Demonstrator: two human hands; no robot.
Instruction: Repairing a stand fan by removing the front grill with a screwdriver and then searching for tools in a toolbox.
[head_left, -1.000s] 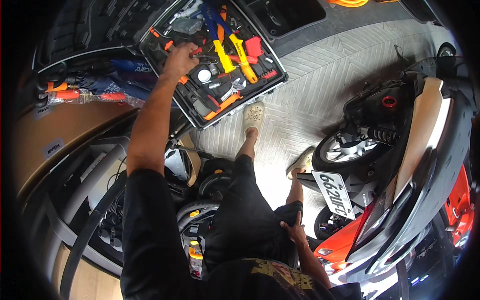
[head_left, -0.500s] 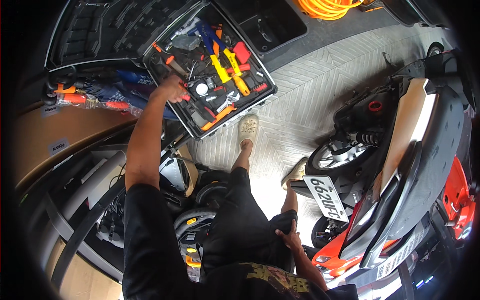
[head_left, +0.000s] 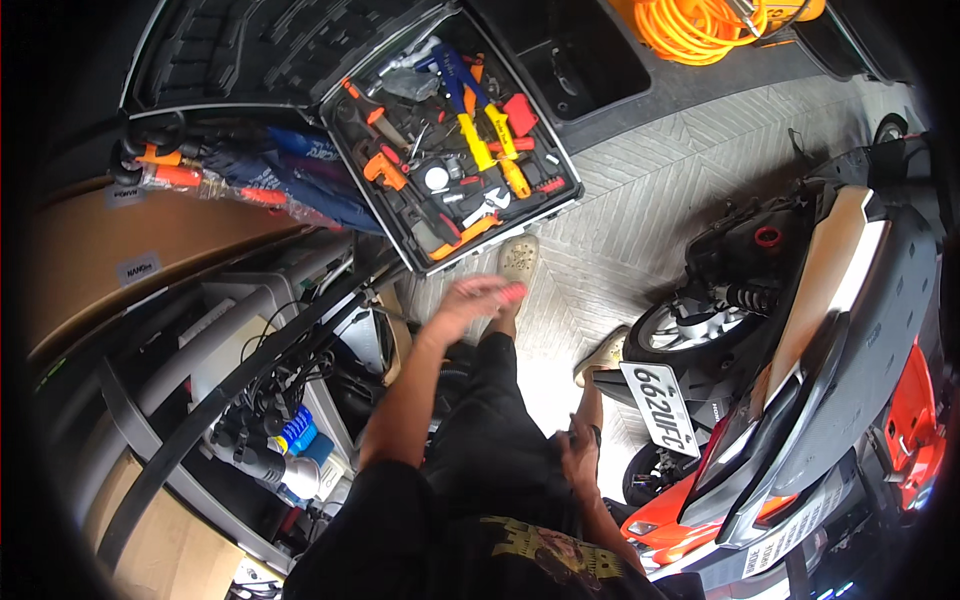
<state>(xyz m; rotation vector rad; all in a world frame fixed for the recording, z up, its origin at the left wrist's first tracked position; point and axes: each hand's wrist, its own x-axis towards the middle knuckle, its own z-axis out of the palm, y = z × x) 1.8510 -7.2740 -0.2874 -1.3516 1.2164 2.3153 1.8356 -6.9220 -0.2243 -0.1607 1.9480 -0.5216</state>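
Observation:
My left hand is closed round a small red object, blurred, whose kind I cannot make out. It hovers over my left leg, apart from the near edge of an open tool case. Inside the case lie a cutter with blue and yellow handles, an adjustable wrench, an orange-handled hammer, an orange pistol-shaped tool and a round white-topped piece. My right hand is low beside my right leg, its fingers partly hidden against the dark shorts.
A motorcycle with a plate stands on the right. Wrapped umbrella-like bundles lie left of the case, above a brown carton. Shelving with cables and a blue bottle is at lower left. A coiled orange hose lies at the back.
My left hand has left the tool case and come back toward my body with the small red object. The right hand's fingers have drawn in. The view has shifted, moving the case rightward.

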